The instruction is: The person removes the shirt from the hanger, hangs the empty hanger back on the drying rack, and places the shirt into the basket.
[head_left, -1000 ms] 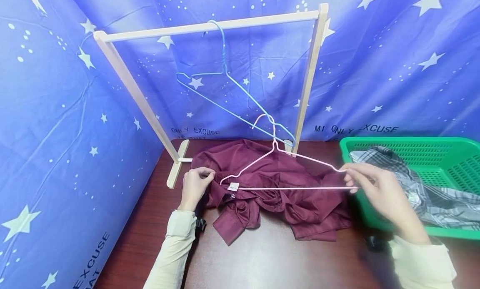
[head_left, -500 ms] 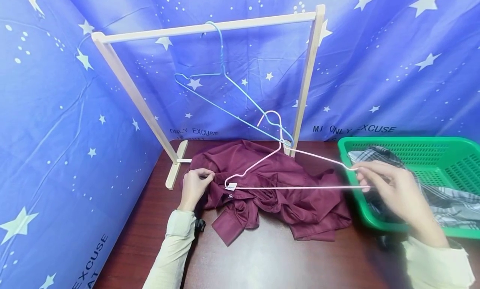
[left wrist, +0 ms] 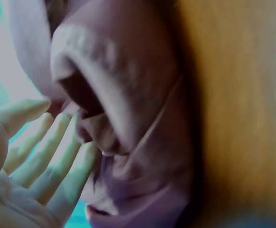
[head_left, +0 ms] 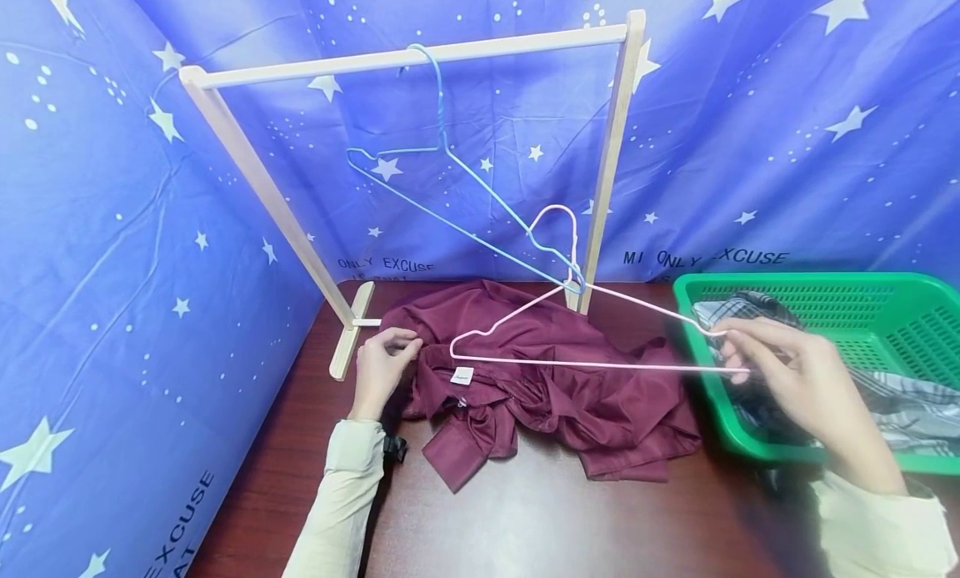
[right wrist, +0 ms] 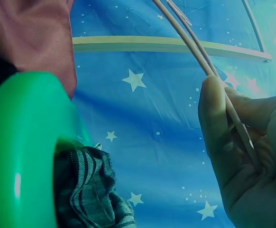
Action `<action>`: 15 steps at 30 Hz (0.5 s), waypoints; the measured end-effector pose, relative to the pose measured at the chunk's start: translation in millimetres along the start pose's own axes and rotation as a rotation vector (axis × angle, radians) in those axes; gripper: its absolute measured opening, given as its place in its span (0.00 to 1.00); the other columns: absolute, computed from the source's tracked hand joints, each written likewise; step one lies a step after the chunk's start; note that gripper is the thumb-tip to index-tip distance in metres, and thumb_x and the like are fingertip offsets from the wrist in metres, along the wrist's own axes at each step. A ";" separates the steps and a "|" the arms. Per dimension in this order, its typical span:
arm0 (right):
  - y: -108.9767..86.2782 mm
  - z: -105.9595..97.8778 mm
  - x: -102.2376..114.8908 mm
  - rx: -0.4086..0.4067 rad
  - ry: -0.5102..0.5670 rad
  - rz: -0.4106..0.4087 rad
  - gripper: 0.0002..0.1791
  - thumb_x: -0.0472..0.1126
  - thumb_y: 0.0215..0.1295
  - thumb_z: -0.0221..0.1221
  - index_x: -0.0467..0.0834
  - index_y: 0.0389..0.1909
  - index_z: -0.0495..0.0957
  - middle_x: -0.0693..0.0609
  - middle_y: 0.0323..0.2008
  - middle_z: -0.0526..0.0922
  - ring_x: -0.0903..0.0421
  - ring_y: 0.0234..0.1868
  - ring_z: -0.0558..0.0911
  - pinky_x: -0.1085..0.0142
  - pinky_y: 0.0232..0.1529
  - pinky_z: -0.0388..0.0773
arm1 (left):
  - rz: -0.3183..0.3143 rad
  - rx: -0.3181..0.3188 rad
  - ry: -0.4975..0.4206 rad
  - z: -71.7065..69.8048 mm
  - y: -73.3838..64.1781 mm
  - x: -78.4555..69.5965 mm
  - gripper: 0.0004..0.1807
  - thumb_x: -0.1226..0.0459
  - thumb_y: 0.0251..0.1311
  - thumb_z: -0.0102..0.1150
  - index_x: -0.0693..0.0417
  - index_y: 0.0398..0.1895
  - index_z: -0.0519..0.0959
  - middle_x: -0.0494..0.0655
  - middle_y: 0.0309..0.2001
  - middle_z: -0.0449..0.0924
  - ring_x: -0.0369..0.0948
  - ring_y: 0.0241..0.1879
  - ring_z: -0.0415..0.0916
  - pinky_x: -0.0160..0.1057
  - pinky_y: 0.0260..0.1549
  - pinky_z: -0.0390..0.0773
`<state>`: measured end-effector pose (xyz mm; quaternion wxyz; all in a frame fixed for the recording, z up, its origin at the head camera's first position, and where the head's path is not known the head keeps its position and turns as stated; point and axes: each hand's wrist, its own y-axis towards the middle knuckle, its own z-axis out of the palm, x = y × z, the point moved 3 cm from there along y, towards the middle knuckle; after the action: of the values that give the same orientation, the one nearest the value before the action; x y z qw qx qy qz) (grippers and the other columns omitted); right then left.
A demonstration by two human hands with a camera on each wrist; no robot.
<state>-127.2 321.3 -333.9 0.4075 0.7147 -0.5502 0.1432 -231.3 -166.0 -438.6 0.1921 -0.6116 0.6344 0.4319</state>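
Note:
My right hand (head_left: 795,374) grips the right end of a pink wire clothes hanger (head_left: 592,364), also seen in the right wrist view. The hanger's left end lies over a maroon shirt (head_left: 487,311), just above its collar and white label (head_left: 461,376). The shirt lies bunched on the table, one cuff (head_left: 453,459) toward me. My left hand (head_left: 381,369) is beside the left side of the collar. In the left wrist view its fingers are nearly straight, with the thumb apart from them and the fingertips at the edge of the cloth (left wrist: 142,95).
A wooden rack (head_left: 517,44) stands at the back, a blue wire hanger (head_left: 442,103) hooked on its bar. At right, a green basket (head_left: 686,311) holds a grey plaid garment (head_left: 900,403). A blue starry curtain (head_left: 750,128) encloses the dark wooden table (head_left: 510,536).
My right hand has moved right with the pink hanger, whose left end has risen clear of the collar. My left hand has let go of the collar and shifted slightly left.

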 end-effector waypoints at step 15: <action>0.6 2.8 -2.2 -0.021 -0.029 0.009 0.12 0.31 0.66 0.60 0.39 0.49 0.83 0.68 0.27 0.82 0.62 0.18 0.74 0.69 0.16 0.61 | 0.033 -0.460 -0.003 -69.1 36.2 -7.1 0.10 0.63 0.58 0.68 0.59 0.40 0.84 0.56 0.39 0.87 0.51 0.37 0.84 0.45 0.42 0.78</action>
<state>-129.2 320.7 -336.8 0.4063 0.7098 -0.5607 0.1291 -244.4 -220.1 -383.5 0.0413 -0.6282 0.5290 0.5691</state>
